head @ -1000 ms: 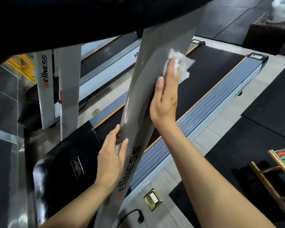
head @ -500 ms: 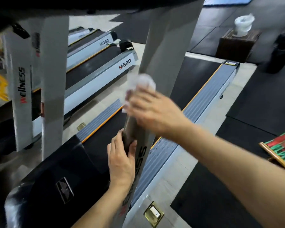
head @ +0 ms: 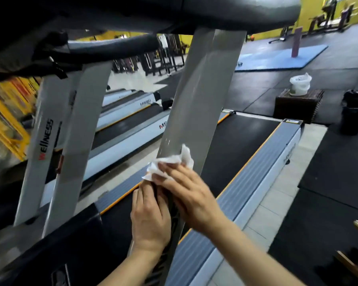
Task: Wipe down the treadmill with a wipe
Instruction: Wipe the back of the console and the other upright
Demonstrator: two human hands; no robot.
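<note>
Treadmill [head: 256,153] wiping is under way on the grey upright post [head: 198,104] that slopes up from the deck to the console, and the risks are best read from left to right. Farthest left stands the other upright, marked with a brand name, which shows no wipe on it, so in my judgement it could be forgotten if attention stays on this side. Next comes the left hand [head: 150,221], its fingers curled round the inner edge of the post low down, apparently steadying it; the right hand works just above it, so a downward stroke could run into those knuckles. The wipe [head: 170,165], a crumpled white sheet, lies on the front face of the post, pressed there by the right hand [head: 191,195] with fingers spread fairly flat over it. Bunched as it is, it meets the metal only in part, and it may leave streaks or slip free if the pressure eases. A damp sheen shows higher on the post, so the lower stretch is probably what is left. Far right, a white tub of wipes [head: 300,84] sits on a dark box, well apart from the hands.
</note>
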